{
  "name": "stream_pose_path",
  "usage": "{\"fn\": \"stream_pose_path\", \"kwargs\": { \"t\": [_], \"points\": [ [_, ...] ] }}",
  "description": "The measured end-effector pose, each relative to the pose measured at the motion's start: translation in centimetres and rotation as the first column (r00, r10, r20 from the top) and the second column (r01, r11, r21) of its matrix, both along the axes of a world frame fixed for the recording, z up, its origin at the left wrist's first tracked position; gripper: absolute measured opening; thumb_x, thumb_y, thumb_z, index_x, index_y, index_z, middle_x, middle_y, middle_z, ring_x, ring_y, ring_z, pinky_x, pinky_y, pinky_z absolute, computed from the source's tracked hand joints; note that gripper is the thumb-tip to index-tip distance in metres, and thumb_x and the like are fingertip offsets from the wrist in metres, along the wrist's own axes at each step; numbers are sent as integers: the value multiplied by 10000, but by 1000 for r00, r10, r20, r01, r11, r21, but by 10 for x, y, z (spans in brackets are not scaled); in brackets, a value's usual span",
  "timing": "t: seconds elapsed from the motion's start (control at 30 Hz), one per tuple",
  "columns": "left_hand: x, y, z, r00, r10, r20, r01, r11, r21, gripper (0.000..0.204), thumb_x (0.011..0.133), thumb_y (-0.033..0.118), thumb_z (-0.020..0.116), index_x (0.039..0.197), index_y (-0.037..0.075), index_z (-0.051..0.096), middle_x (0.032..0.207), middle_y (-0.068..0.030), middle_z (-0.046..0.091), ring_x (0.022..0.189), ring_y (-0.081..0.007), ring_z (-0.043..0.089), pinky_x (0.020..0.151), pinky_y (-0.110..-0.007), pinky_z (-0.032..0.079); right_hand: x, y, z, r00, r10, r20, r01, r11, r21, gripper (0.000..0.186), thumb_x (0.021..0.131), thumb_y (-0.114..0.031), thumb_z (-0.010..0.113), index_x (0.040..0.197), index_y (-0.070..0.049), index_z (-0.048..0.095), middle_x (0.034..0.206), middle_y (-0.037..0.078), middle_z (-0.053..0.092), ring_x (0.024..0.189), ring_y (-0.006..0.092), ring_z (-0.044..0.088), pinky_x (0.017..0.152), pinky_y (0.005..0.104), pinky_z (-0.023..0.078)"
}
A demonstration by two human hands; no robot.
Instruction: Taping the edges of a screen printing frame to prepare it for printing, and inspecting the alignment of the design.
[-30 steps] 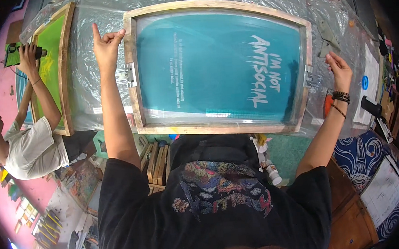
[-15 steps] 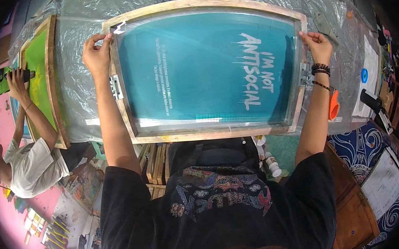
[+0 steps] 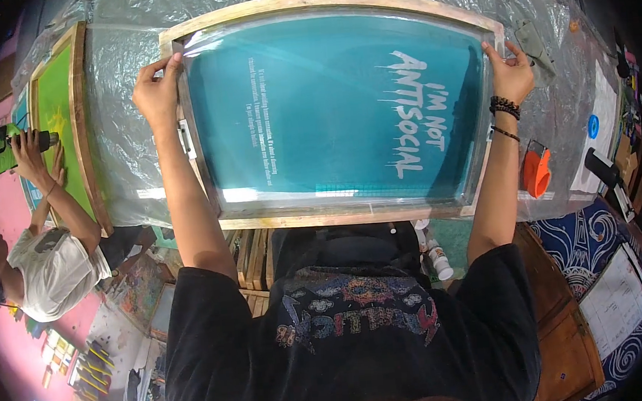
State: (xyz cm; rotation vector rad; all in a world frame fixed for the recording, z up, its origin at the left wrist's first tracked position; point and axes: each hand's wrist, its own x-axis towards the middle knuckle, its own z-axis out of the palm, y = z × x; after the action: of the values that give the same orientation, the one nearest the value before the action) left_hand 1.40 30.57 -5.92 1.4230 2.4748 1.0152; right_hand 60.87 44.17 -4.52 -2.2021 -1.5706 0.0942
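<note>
A wooden-framed printing screen (image 3: 352,217) with teal mesh and pale lettering lies in front of me, its long sides running left to right. My left hand (image 3: 156,93) is closed at the upper part of its left side, thumb against the wood. On the opposite side, my right hand (image 3: 511,72) pinches near the upper right corner, thumb inward and fingers outside. Below my left hand a metal clip (image 3: 186,139) sits on the frame's left side; my right wrist mostly hides a matching one.
Crinkled clear plastic (image 3: 128,102) covers the table. An orange tool (image 3: 536,172) and a blue tape roll (image 3: 593,126) lie to the right. At left, a co-worker (image 3: 58,266) holds a green-and-black tool (image 3: 11,148) by a green screen (image 3: 60,100).
The screen's right side has shifted slightly right with my right hand. A small white mark by my left thumb no longer shows. The co-worker's second hand has come into view on the green screen.
</note>
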Motion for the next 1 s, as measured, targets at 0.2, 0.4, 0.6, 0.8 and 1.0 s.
{"fn": "stream_pose_path", "kwargs": {
  "t": [0.2, 0.4, 0.6, 0.8, 1.0],
  "points": [
    [4, -1, 14, 967, 148, 209, -126, 986, -111, 314, 846, 291, 856, 992, 20, 795, 900, -75, 764, 714, -112, 657, 688, -261, 520, 6, 2, -3, 979, -38, -201, 35, 999, -21, 510, 655, -511, 928, 895, -77, 808, 769, 31, 735, 671, 170, 675, 698, 325, 547],
    [-8, -8, 14, 854, -3, 520, -60, 993, 105, 271, 879, 137, 829, 1053, -56, 752, 897, -88, 748, 771, -115, 671, 764, -246, 543, 20, -1, 13, 993, 106, -46, -99, 985, 143, 436, 686, -381, 959, 838, -17, 773, 765, 14, 706, 710, 88, 624, 704, 229, 493],
    [-32, -10, 6, 854, -58, 518, 8, 995, 98, 320, 894, 180, 823, 1153, 5, 754, 971, -43, 739, 886, -101, 650, 827, -238, 514, 31, 3, 26, 841, 196, -505, -230, 973, -5, 317, 789, -274, 905, 874, 6, 782, 808, 7, 723, 739, 70, 624, 712, 205, 498],
    [-41, -6, 0, 905, -24, 425, 14, 1000, 28, 303, 887, 236, 834, 1059, 0, 755, 842, 14, 673, 759, -62, 546, 706, -219, 453, 29, 4, 31, 848, 241, -472, -294, 955, -40, 300, 800, -243, 896, 888, 19, 779, 779, 10, 719, 715, 62, 616, 676, 204, 493],
    [-48, -8, -1, 882, -53, 468, 51, 999, 16, 281, 887, 268, 835, 1011, 30, 754, 750, 58, 604, 664, -27, 441, 614, -194, 351, 36, 8, 23, 864, 217, -455, -293, 950, -104, 313, 790, -239, 902, 905, 23, 774, 782, 13, 718, 729, 65, 631, 680, 207, 503]
  ]
}}
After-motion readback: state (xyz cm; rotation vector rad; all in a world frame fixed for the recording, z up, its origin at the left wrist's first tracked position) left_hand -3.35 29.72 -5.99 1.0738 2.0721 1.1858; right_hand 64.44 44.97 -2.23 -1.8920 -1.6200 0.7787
